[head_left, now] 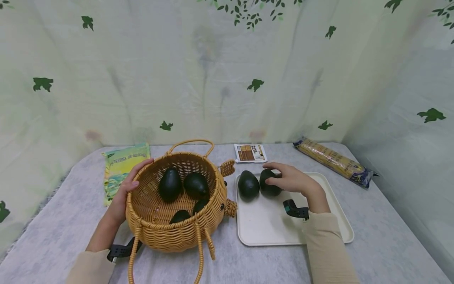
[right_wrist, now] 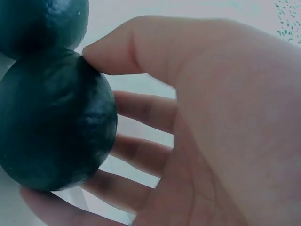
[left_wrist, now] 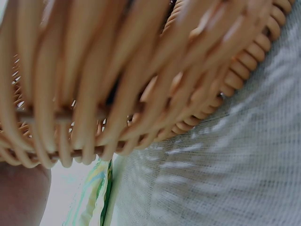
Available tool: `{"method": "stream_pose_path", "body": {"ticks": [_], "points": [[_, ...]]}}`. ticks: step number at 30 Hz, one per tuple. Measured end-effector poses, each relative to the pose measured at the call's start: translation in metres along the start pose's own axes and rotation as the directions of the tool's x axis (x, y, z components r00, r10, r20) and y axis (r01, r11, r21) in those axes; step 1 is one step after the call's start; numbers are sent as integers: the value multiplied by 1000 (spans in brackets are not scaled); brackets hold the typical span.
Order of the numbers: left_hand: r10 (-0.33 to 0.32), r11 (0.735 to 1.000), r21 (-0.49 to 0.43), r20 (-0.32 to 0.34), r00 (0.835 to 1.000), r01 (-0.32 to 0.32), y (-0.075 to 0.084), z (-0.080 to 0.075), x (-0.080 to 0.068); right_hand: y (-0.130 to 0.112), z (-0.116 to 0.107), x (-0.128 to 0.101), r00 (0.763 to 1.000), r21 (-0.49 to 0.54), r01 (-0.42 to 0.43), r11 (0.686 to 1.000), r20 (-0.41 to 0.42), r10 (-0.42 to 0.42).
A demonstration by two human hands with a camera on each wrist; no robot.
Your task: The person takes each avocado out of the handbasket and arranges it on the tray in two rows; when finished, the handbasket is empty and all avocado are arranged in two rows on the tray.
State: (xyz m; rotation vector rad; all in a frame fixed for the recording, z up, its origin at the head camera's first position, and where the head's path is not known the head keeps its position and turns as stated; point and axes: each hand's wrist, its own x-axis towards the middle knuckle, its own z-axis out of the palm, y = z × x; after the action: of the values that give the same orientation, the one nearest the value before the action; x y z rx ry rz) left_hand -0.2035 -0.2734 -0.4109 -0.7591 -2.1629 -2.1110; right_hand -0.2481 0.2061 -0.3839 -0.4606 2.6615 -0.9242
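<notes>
My left hand point(head_left: 122, 194) holds the left side of a wicker basket point(head_left: 168, 238), its thumb over the rim and the fingers along the outer wall. Several dark green avocados point(head_left: 170, 185) lie inside, two partly hidden by the near rim. In the left wrist view the basket's weave point(left_wrist: 89, 80) fills the upper part. On the white tray point(head_left: 264, 230), my right hand point(head_left: 292, 179) grips an avocado point(right_wrist: 56, 122), thumb on one side and fingers curled round the other. A second avocado point(head_left: 248, 185) sits right beside it on the tray.
Behind the left hand lies a green and yellow packet point(head_left: 122, 159). A small white and brown packet point(head_left: 250, 153) lies beyond the tray, and a long gold and blue package point(head_left: 333, 161) at the back right. Basket handles point(head_left: 200, 252) hang over the near side.
</notes>
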Motion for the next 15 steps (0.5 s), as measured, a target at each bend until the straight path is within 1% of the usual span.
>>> {"method": "stream_pose_path", "body": {"ticks": [2,5,10,15], "points": [[1,1000,-4,1,1000,-1,0,0,0,0,-1,-1,999,40,-31,999,26,30],[1,1000,-15,5,1000,-1,0,0,0,2,-3,-2,998,48,-54,997,39,52],[-2,1000,-18,0,1000,2,0,0,0,5,-4,-2,1000,12,-26,1000,8,26],[-8,1000,-15,-3,1000,8,0,1,0,4,-5,-3,1000,-5,7,1000,9,-7]]}}
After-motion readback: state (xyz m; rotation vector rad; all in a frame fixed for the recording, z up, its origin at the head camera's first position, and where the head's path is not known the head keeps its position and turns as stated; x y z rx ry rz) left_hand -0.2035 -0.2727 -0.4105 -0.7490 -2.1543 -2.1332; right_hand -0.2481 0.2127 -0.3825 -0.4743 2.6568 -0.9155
